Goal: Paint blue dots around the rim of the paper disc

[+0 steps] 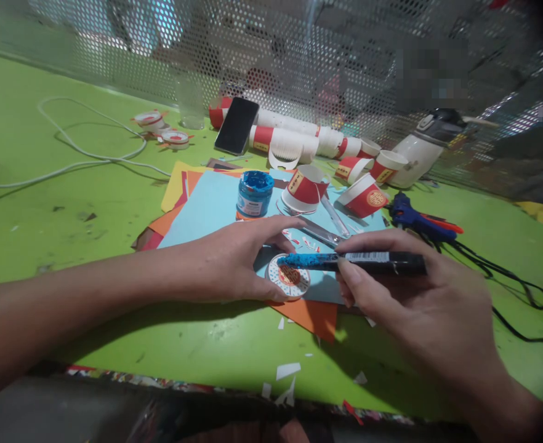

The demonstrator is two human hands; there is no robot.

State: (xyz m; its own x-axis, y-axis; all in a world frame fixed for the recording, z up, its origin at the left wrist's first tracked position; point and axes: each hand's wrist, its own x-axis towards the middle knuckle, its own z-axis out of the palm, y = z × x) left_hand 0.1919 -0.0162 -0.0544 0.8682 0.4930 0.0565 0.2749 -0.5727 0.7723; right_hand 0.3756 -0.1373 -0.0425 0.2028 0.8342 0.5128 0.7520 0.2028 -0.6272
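My left hand [244, 258] reaches in from the left, its thumb and fingers curved around the rim of a small round paper piece [305, 284]. The piece is white with dark marks around a red and gold centre, like a cut cup bottom. My right hand [401, 295] grips a black marker pen [382, 263] lying nearly level. The pen's left end is coated in blue paint and is over the round piece; whether it touches cannot be told. Behind my left hand stands an open jar of blue paint [255, 195]. Metal scissors [320, 231] lie partly hidden between my hands.
Light blue paper [202, 206] lies over coloured sheets on the green table [114, 246]. Cut paper cups [301, 191], stacked cups [283, 143], a phone [237, 126] and a flask [419, 151] stand behind. A blue glue gun [419, 221] with black cord lies right. White scraps [289, 370] lie in front.
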